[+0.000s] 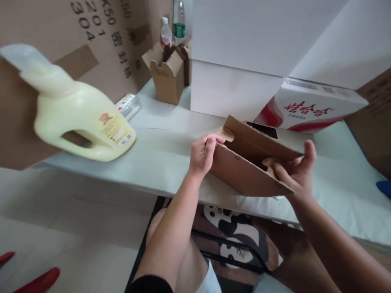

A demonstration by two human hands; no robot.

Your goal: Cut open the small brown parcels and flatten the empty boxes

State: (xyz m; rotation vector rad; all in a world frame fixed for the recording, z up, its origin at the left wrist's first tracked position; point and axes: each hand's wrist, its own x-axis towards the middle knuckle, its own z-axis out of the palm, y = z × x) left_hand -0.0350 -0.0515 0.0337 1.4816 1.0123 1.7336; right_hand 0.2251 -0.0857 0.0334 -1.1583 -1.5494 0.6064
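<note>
A brown cardboard box (244, 173), its top gaping, is tilted between my hands above the front of the pale table (152, 150). My left hand (203, 154) grips its left end, thumb outside, fingers bent over the edge by a rounded flap. At the opposite end, my right hand (295, 171) has its thumb stretched up and away. Its fingers reach in at the side flap (270, 165) and are partly hidden by the cardboard. Behind the box lies a flat thing with a dark panel (262, 130), partly covered.
A large yellow jug (82, 118) stands at the left, before a big printed carton (100, 53). Small cardboard boxes (169, 79) and two bottles (179, 28) are at the back. White boxes (232, 87) and a red-and-white box (317, 106) line the rear. A panda-patterned cushion (238, 240) is below.
</note>
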